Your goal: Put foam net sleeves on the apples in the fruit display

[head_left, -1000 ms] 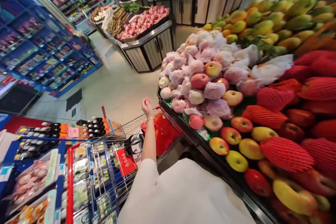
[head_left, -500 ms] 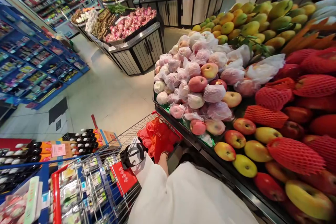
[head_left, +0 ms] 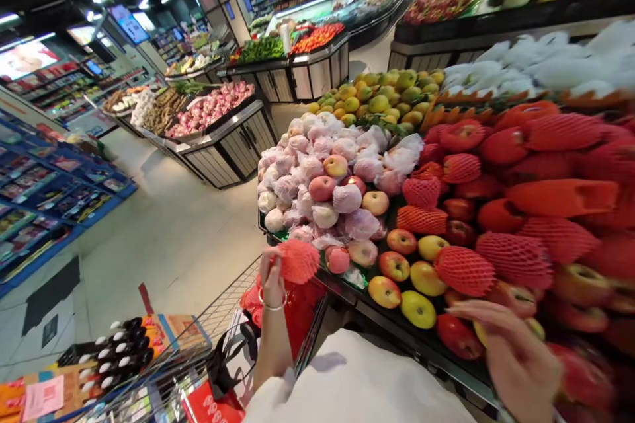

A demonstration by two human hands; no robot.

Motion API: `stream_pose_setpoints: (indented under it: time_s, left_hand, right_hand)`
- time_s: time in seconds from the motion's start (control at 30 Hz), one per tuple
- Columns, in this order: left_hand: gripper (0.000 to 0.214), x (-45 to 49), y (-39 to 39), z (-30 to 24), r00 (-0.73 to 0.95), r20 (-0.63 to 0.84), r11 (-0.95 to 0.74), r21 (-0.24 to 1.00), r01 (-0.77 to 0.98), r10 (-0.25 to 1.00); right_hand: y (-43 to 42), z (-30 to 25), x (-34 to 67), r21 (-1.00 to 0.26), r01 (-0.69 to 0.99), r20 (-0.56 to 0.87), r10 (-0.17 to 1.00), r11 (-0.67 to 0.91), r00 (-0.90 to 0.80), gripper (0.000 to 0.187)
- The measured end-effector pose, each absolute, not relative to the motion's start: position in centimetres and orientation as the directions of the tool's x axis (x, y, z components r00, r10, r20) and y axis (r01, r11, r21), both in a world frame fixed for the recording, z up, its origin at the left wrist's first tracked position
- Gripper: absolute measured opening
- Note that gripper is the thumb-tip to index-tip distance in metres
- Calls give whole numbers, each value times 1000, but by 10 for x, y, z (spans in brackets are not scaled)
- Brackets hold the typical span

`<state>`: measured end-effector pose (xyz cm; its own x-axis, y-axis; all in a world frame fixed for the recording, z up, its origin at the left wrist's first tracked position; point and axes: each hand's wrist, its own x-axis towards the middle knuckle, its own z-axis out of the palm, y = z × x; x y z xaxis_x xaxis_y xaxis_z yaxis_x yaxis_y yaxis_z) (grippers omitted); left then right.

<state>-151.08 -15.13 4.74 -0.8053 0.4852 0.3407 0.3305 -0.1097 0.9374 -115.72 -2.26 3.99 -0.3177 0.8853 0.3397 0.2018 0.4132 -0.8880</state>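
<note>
My left hand [head_left: 272, 277], with a light bracelet on the wrist, is closed on a red foam fruit net [head_left: 300, 262] near the corner of the fruit stand. Whether the net has fruit inside, I cannot tell. Below it, a heap of red netting [head_left: 302, 307] lies at the front of the shopping cart [head_left: 233, 294]. Over the near edge of the stand is my right hand [head_left: 520, 357], its fingers stretched out and nothing visible in them. It hovers above or rests by the loose apples [head_left: 459, 337]; contact is unclear. A yellow-green apple [head_left: 418, 309] lies to its left.
Wrapped apples [head_left: 317, 165] are piled at the stand's left end, with red-netted fruit [head_left: 516, 261] to the right and mangoes [head_left: 380, 99] behind. A black-strapped bag [head_left: 233, 357] sits in the cart. Boxed bottles [head_left: 116, 350] stand left, and an onion display [head_left: 211, 109] beyond.
My left hand has risen out of the cart with the foam net. My right hand has come into view over the apples. The view has tilted up and turned right.
</note>
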Motion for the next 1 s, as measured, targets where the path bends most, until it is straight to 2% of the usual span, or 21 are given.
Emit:
stream_pose_setpoints:
  time_s: [0.1, 0.17, 0.27, 0.37, 0.47, 0.6, 0.73, 0.8, 0.9, 0.97, 1.0]
  left_hand:
    - [28, -1465, -114, 73, -571, 405, -242, 908, 341, 714]
    - [27, -1431, -87, 83, -356, 464, -344, 870, 353, 811]
    - [27, -1389, -56, 90, -144, 569, -483, 785, 388, 809]
    - [27, -1362, -41, 88, 24, 582, -522, 710, 472, 813]
    - [26, -1346, -36, 85, 158, 491, -487, 670, 561, 857]
    - [34, -1330, -30, 89, 224, 306, -377, 674, 635, 925]
    - [39, -1318, -16, 95, 314, 140, -328, 636, 698, 939]
    - [44, -1314, -8, 95, 387, 70, -345, 615, 709, 919]
    - [49, -1310, 2, 96, 475, 2, -380, 603, 701, 880]
    - [51, -1308, 5, 99, 535, -15, -414, 614, 672, 845]
    - [52, -1307, 6, 101, 575, -9, -439, 636, 635, 818]
  right_hand:
    - [-23, 48, -1180, -915, 32, 330, 792, 402, -514, 21]
    - [-22, 56, -1192, -947, -30, 288, 809, 319, -512, 21]
    - [-17, 64, -1199, -974, -147, 224, 846, 174, -484, 26]
    - [-11, 64, -1187, -964, -196, 241, 901, 179, -360, 28]
    - [-8, 60, -1164, -952, -138, 298, 932, 273, -209, 28]
    - [-10, 51, -1139, -938, -53, 346, 920, 342, -186, 22]
    - [-12, 51, -1124, -927, 43, 362, 919, 372, -154, 17]
    - [-11, 55, -1119, -945, 52, 303, 927, 322, -222, 19]
    - [-10, 57, -1118, -993, 39, 84, 911, 109, -403, 20]
    - [-11, 49, -1120, -1000, -27, 4, 917, -7, -399, 20]
    - [-11, 42, -1121, -996, -85, 9, 944, -20, -328, 23]
